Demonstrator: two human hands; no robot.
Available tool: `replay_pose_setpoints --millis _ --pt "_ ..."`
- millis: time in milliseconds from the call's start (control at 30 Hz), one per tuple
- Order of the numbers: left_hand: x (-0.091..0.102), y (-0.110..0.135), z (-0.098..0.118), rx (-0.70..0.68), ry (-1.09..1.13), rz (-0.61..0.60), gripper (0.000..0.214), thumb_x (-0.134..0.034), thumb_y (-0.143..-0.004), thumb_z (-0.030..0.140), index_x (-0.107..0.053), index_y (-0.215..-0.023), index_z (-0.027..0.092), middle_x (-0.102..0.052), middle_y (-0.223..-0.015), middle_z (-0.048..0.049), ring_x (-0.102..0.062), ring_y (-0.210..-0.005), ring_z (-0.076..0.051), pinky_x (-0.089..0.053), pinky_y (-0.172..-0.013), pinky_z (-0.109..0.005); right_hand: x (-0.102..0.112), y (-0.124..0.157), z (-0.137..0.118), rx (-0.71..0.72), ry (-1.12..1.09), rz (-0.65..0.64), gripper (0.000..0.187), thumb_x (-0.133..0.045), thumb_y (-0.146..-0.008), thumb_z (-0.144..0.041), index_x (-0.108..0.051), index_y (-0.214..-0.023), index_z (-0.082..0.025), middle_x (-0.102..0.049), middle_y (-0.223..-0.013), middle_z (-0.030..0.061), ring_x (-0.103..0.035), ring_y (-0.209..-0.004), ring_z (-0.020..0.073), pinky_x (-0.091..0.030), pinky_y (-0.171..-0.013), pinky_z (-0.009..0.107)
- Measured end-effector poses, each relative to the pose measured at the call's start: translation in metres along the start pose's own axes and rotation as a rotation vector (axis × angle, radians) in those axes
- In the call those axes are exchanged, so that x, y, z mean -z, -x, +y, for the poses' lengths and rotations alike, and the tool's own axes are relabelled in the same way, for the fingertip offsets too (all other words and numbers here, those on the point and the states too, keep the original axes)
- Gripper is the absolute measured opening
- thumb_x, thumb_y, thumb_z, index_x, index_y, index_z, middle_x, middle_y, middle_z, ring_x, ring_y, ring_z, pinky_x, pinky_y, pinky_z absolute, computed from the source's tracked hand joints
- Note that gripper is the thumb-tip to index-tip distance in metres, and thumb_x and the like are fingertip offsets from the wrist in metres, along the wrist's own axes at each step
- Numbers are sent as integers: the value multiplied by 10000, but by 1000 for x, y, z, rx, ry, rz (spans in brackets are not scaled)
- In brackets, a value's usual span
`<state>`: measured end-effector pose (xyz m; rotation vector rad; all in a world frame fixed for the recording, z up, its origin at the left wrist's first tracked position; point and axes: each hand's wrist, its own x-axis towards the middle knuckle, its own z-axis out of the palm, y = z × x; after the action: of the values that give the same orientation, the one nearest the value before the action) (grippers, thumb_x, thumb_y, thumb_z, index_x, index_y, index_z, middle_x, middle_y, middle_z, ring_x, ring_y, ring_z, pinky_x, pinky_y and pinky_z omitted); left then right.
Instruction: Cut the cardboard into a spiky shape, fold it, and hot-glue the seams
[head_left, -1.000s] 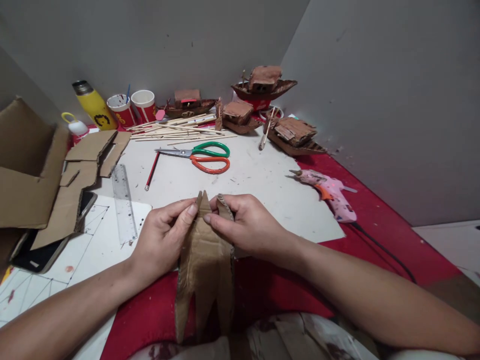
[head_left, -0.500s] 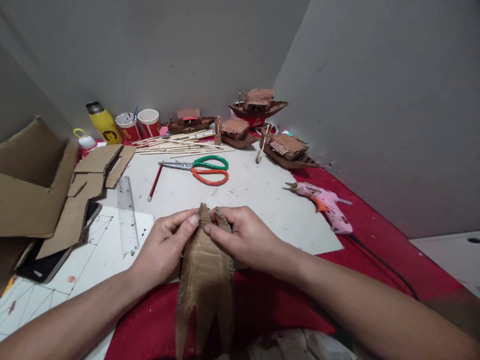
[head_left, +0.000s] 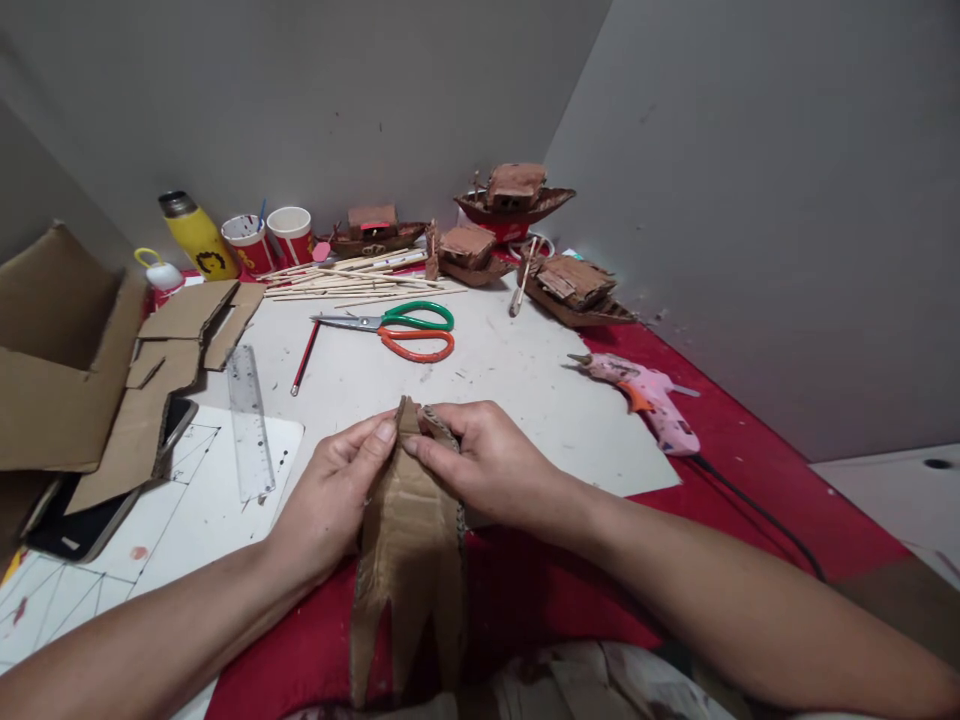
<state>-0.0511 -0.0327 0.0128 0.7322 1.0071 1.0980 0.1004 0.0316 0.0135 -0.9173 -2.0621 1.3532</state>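
Note:
A long brown cardboard piece (head_left: pixel 411 540) is held upright between both hands, its near end cut into pointed strips and its far end narrowing to tips. My left hand (head_left: pixel 346 482) pinches the left side of the far end between thumb and fingers. On the other side, my right hand (head_left: pixel 484 458) grips the right strip of that end, thumb on the inner face. Some right fingertips are hidden behind the cardboard. Beyond the hands lie scissors (head_left: pixel 417 347) with green and orange handles, and a red pencil (head_left: pixel 304 358).
A pink glue gun (head_left: pixel 651 398) with a cord lies at right. Cardboard boats (head_left: pixel 574 285), thin sticks (head_left: pixel 360 283), paper cups (head_left: pixel 291 236) and a yellow bottle (head_left: pixel 199 240) line the back. At left are a ruler (head_left: pixel 251 425), phone (head_left: pixel 90 520), cardboard scraps (head_left: pixel 176 360) and a cardboard box (head_left: pixel 56 410).
The view has shifted slightly, so the table things appear a little higher and further left. Both hands keep their hold on the cardboard piece, with hardly any movement.

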Motion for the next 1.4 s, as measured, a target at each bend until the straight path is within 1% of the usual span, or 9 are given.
replay_pose_setpoints --millis 133,267,467,667,867,1067,1233,1300,1400 --pt "-5 0 1 -17 -54 34 314 -554 -937 364 -683 -1175 205 -747 -1047 -65 -688 -902 -197 -506 -837 -302 1 1 1 -28 -10 -13 184 -496 -848 -226 -526 -677 -164 -503 -646 -15 -445 -620 121 -368 -580 236" --pt "-2 -2 -2 -16 -49 18 312 -545 -942 365 -680 -1179 215 -744 -1051 -57 -684 -900 -190 -509 -811 -285 1 0 3 -29 -11 -17 184 -502 -846 -234 -540 -680 -162 -524 -658 -9 -472 -630 129 -384 -598 246" --pt "3 -5 -5 22 72 -3 270 -577 -925 329 -708 -1126 206 -751 -1005 -57 -688 -847 -180 -511 -699 -243 1 -4 6 -37 15 -8 180 -520 -839 -236 -606 -714 -141 -495 -627 -16 -456 -615 128 -377 -578 240" --pt "0 -7 -6 17 135 -1 256 -611 -903 303 -717 -1116 206 -750 -1007 -55 -685 -862 -171 -496 -663 -210 1 -4 8 -33 38 -9 191 -520 -846 -238 -618 -722 -130 -520 -650 -6 -467 -632 132 -382 -594 243" --pt "-1 -4 -5 20 127 -5 301 -594 -915 323 -686 -1183 222 -738 -1072 -61 -678 -919 -182 -505 -725 -231 4 -3 5 23 151 17 165 -525 -844 -233 -604 -727 -149 -532 -633 -17 -447 -603 118 -363 -572 233" --pt "-4 -1 -2 13 88 -6 346 -593 -911 356 -666 -1217 212 -724 -1120 -74 -664 -983 -209 -499 -835 -283 6 -1 1 -28 20 14 178 -515 -833 -249 -556 -685 -160 -517 -639 -15 -451 -601 117 -365 -558 230" --pt "-3 -3 -7 24 66 -58 368 -558 -928 382 -639 -1250 225 -699 -1191 -70 -640 -1052 -224 -479 -902 -313 7 -1 3 40 56 1 235 -492 -845 -218 -463 -614 -185 -453 -599 -39 -408 -573 105 -340 -558 229" --pt "-2 -5 -9 23 46 -38 378 -570 -917 394 -637 -1250 228 -677 -1237 -71 -619 -1099 -233 -468 -929 -321 7 -1 4 87 123 16 251 -494 -839 -199 -435 -595 -190 -414 -571 -50 -379 -553 101 -321 -545 229" --pt "-1 -7 -7 -16 -39 62 410 -601 -889 419 -631 -1254 235 -627 -1319 -63 -552 -1207 -233 -422 -992 -304 8 -2 5 101 166 39 231 -492 -844 -203 -474 -614 -184 -429 -569 -47 -389 -556 107 -324 -547 233"
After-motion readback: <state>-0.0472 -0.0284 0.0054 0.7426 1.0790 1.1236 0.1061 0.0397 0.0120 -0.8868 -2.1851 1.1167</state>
